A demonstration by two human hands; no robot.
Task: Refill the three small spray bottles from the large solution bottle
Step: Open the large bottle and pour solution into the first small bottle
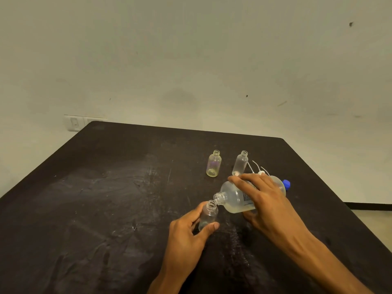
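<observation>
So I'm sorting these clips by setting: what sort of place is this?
Probably a plain indoor room with a makeshift work table, not a proper lab: a scuffed black table against a bare, marked wall, with a wall switch plate behind it.

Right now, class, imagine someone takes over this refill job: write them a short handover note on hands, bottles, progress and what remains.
Left hand grips the small clear plastic bottle, upright on the black table. Right hand holds the large clear solution bottle tilted, mouth at the small bottle's neck. Little liquid inside so far. Two more uncapped small bottles stand behind; blue cap lies right. Left: finish this pour, fill the others, recap.
</observation>
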